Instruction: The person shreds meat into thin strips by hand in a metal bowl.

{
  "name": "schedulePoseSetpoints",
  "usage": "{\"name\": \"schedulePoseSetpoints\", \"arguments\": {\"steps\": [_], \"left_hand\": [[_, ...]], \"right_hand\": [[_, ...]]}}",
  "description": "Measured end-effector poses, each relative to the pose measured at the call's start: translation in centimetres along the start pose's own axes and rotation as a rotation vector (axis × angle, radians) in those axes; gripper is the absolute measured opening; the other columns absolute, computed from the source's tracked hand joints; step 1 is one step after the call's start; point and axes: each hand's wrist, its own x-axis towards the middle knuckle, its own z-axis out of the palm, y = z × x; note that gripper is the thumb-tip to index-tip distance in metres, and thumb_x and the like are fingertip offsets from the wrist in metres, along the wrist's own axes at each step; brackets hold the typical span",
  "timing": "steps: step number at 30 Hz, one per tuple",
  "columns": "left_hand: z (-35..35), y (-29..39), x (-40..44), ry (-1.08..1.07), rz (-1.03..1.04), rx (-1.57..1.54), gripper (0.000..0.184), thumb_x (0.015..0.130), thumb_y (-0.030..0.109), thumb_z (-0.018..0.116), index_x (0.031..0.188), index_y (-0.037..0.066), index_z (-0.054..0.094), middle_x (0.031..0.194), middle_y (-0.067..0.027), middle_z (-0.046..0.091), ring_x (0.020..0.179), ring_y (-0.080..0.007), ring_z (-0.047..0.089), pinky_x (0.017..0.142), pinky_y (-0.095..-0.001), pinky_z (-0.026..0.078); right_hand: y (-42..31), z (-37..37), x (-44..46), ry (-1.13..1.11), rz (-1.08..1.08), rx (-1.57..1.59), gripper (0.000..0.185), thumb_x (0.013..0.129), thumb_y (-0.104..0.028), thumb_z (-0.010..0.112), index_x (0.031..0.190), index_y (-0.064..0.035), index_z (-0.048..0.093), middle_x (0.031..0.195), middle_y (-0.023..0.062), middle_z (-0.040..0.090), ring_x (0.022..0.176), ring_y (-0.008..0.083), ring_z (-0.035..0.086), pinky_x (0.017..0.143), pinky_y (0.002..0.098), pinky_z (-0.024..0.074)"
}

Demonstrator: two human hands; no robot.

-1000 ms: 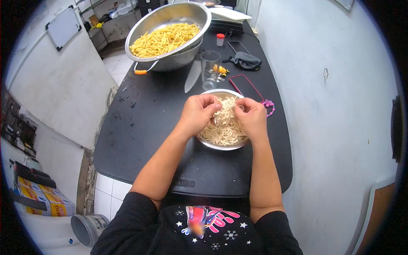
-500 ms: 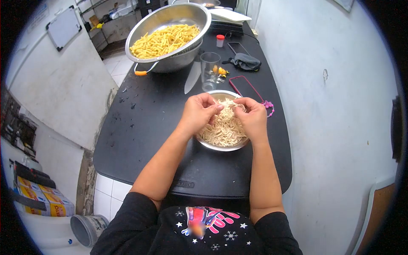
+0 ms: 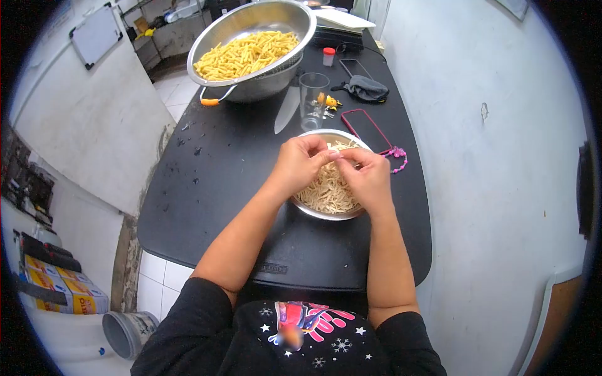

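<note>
Pale, thin shreds (image 3: 329, 191) fill a round metal bowl (image 3: 332, 217) near the middle of the black table. Over the bowl, my left hand (image 3: 302, 164) and my right hand (image 3: 367, 177) meet with their fingertips pinched together. Both hands grip pale shreds between thumb and fingers, and a few strands stick out behind the fingertips. My hands hide part of the bowl's far side.
A tilted colander (image 3: 207, 83) of yellow sticks rests on a metal bowl at the back left. Beyond my hands are a knife (image 3: 287, 111), a clear cup (image 3: 313, 103), a red-framed phone (image 3: 367, 130), a gray pouch (image 3: 365, 88) and a red-capped jar (image 3: 328, 57).
My hands have come together, closing the gap between their fingertips over the bowl. The camera view has shifted slightly.
</note>
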Motion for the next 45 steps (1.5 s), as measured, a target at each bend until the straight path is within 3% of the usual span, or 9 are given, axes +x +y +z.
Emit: {"name": "schedulePoseSetpoints", "arguments": {"steps": [11, 17, 19, 24, 32, 35, 38, 41, 45], "left_hand": [[-0.8, 2.3, -1.3, -0.052, 0.030, 0.557, 0.013, 0.073, 0.013, 0.071, 0.081, 0.003, 0.068, 0.085, -0.0175, 0.065, 0.081, -0.0315, 0.064, 0.074, -0.0354, 0.048], [-0.6, 0.3, -0.9, -0.021, 0.238, 0.592, 0.022, 0.076, 0.013, 0.067, 0.095, 0.004, 0.066, 0.099, -0.0198, 0.063, 0.095, -0.0340, 0.060, 0.084, -0.0385, 0.046], [-0.3, 0.7, -1.0, -0.132, 0.123, 0.680, 0.021, 0.079, 0.015, 0.063, 0.097, 0.004, 0.066, 0.099, -0.0207, 0.063, 0.095, -0.0348, 0.060, 0.085, -0.0396, 0.046], [-0.5, 2.6, -2.0, -0.306, -0.046, 0.725, 0.023, 0.083, 0.017, 0.056, 0.099, 0.004, 0.067, 0.096, -0.0231, 0.063, 0.092, -0.0364, 0.061, 0.084, -0.0419, 0.047], [-2.4, 4.2, -1.4, -0.206, 0.057, 0.694, 0.024, 0.082, 0.015, 0.055, 0.099, 0.003, 0.066, 0.088, -0.0240, 0.063, 0.084, -0.0351, 0.064, 0.076, -0.0410, 0.050], [-2.4, 4.4, -0.2, -0.292, 0.056, 0.692, 0.031, 0.080, 0.019, 0.061, 0.107, 0.003, 0.063, 0.093, -0.0247, 0.063, 0.089, -0.0358, 0.063, 0.080, -0.0402, 0.049], [-2.1, 4.2, 0.8, -0.424, 0.045, 0.824, 0.055, 0.072, 0.028, 0.071, 0.119, 0.002, 0.056, 0.104, -0.0239, 0.062, 0.096, -0.0349, 0.061, 0.086, -0.0389, 0.048], [-1.6, 4.0, 1.9, -0.565, -0.089, 0.933, 0.081, 0.061, 0.037, 0.080, 0.126, 0.001, 0.048, 0.113, -0.0227, 0.060, 0.103, -0.0337, 0.059, 0.090, -0.0380, 0.046], [-0.2, 1.1, 3.5, -0.680, -0.169, 0.840, 0.089, 0.051, 0.035, 0.085, 0.124, 0.000, 0.048, 0.112, -0.0212, 0.060, 0.103, -0.0308, 0.060, 0.090, -0.0356, 0.047]], "right_hand": [[-0.1, -2.3, -0.1, -0.132, 0.062, -0.163, 0.030, 0.074, -0.010, 0.067, 0.100, 0.0020, 0.064, 0.095, 0.0207, 0.065, 0.087, 0.0315, 0.064, 0.082, 0.0354, 0.0486], [-1.2, -1.9, -1.5, -0.426, -0.005, -0.579, 0.057, 0.065, -0.008, 0.072, 0.119, -0.0102, 0.055, 0.111, 0.0176, 0.054, 0.106, 0.0326, 0.054, 0.091, 0.0386, 0.0449], [-1.0, -1.3, -1.4, -0.436, -0.003, -0.645, 0.069, 0.056, -0.005, 0.077, 0.120, -0.0117, 0.054, 0.114, 0.0152, 0.051, 0.108, 0.0319, 0.052, 0.093, 0.0387, 0.0430], [0.5, -1.5, 0.5, -0.421, -0.055, -0.607, 0.042, 0.064, 0.002, 0.065, 0.105, -0.0088, 0.062, 0.105, 0.0170, 0.059, 0.104, 0.0335, 0.055, 0.091, 0.0393, 0.0446], [-1.8, -3.0, 2.7, -0.450, 0.115, -0.189, 0.039, 0.066, -0.001, 0.063, 0.105, -0.0013, 0.064, 0.099, 0.0208, 0.065, 0.091, 0.0309, 0.065, 0.083, 0.0356, 0.0493], [-1.7, -3.9, 3.1, -0.481, 0.144, -0.321, 0.041, 0.066, -0.001, 0.064, 0.107, -0.0006, 0.063, 0.101, 0.0220, 0.064, 0.092, 0.0317, 0.064, 0.084, 0.0362, 0.0492], [-1.8, -3.9, 2.2, -0.572, 0.152, -0.615, 0.044, 0.066, -0.004, 0.067, 0.110, 0.0005, 0.059, 0.096, 0.0165, 0.066, 0.088, 0.0256, 0.064, 0.079, 0.0343, 0.0496], [-1.9, -2.9, 1.5, -0.707, 0.187, -0.765, 0.057, 0.063, -0.013, 0.074, 0.115, 0.0012, 0.056, 0.102, 0.0203, 0.064, 0.095, 0.0305, 0.062, 0.082, 0.0366, 0.0481], [0.3, -2.0, 2.2, -0.687, 0.231, -0.676, 0.079, 0.053, -0.017, 0.080, 0.123, 0.0007, 0.048, 0.114, 0.0229, 0.059, 0.106, 0.0325, 0.057, 0.091, 0.0369, 0.0454]]}}
